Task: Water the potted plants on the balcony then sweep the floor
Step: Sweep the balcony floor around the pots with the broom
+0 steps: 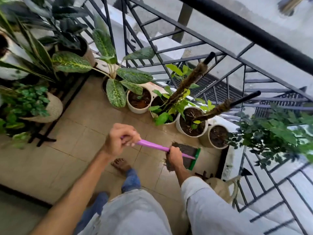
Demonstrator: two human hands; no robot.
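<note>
Both hands are wrapped round the purple broom handle (152,145): the left hand (119,139) grips the top end, the right hand (174,156) holds it lower down, close to the green broom head (194,159), whose dark bristles rest on the tan tiled floor (81,133). The broom sits just in front of the row of white pots (192,122) along the black railing (199,53), near the corner by the low ledge. The tiles there look wet and shiny, so the watering seems done and the sweeping is the step in hand. From where I stand, the thing to do is draw the bristles away from the pots in short, low strokes, since wet grit will smear if pushed hard. The moss poles (189,78) lean out over the floor, so the handle's upper end should stay clear of them. A beige watering can (223,188) stands by the right leg, close enough to knock.
</note>
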